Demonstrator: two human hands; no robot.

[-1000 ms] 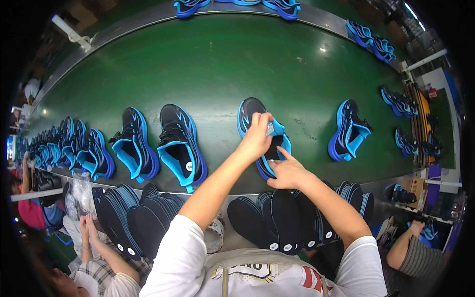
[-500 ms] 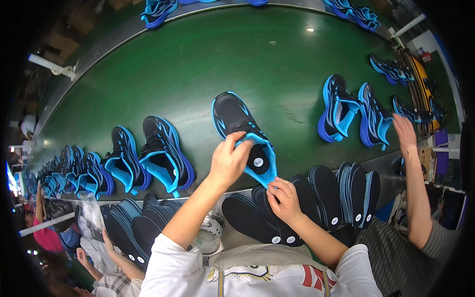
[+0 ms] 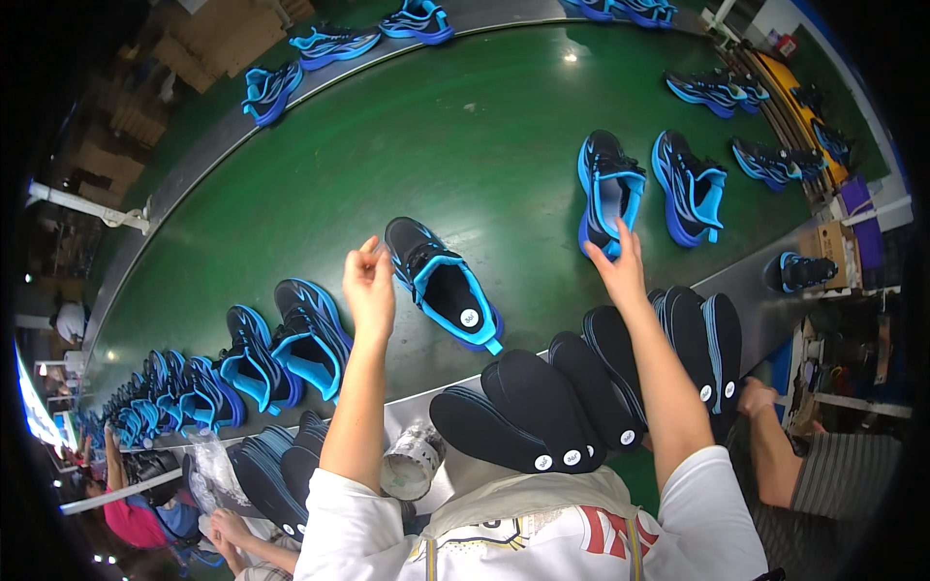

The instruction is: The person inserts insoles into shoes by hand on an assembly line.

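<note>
In front of me a black and blue sneaker (image 3: 448, 281) stands on the green belt, heel toward me. A black insole (image 3: 449, 290) with a round white sticker lies inside it. My left hand (image 3: 371, 290) is beside the sneaker's left side, fingers curled together and nothing visible in them. At the right, my right hand (image 3: 618, 261) has thumb and fingers around the heel of another sneaker (image 3: 593, 194), whose inside looks pale. Its mate (image 3: 675, 194) stands just to the right.
Stacks of black insoles (image 3: 523, 407) lie along the near edge, with a whitish cup-like container (image 3: 411, 463) beside them. A row of sneakers (image 3: 308, 320) runs off to the left. More sneakers (image 3: 417, 21) stand on the far ledge. A co-worker's arm (image 3: 770, 436) is at the lower right.
Both hands have let go of the middle sneaker. My left hand moved left of it, my right hand over to the right-hand pair. The co-worker's hand has drawn back from that pair.
</note>
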